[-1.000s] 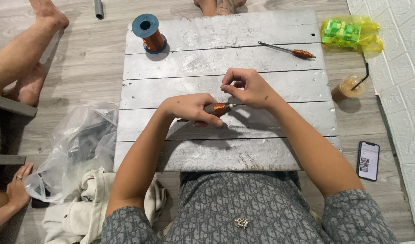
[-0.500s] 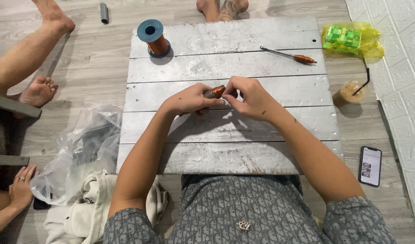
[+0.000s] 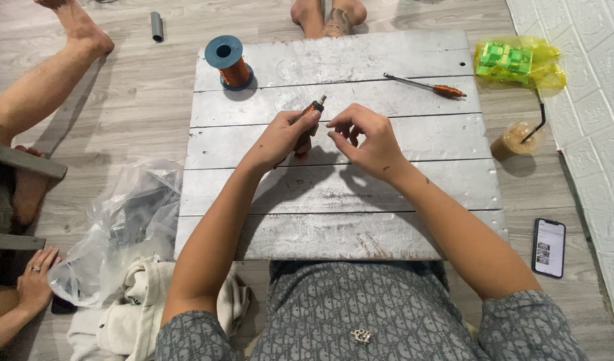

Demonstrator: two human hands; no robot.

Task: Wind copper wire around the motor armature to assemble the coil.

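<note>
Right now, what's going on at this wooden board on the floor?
A person sits at a grey plank board. The left hand holds up a small rod wound with copper wire, while the right hand pinches its fingertips just beside it, perhaps on fine wire too thin to see. A copper wire spool and another wound rod lie farther back.

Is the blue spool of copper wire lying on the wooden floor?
No, the blue spool of copper wire stands upright on the grey plank board, at its far left corner.

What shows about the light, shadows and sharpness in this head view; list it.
Head view: even, soft light; faint shadows under the left hand and right hand on the grey board; the wound rod is sharp; mild wide-angle bending at edges; no glare.
</note>
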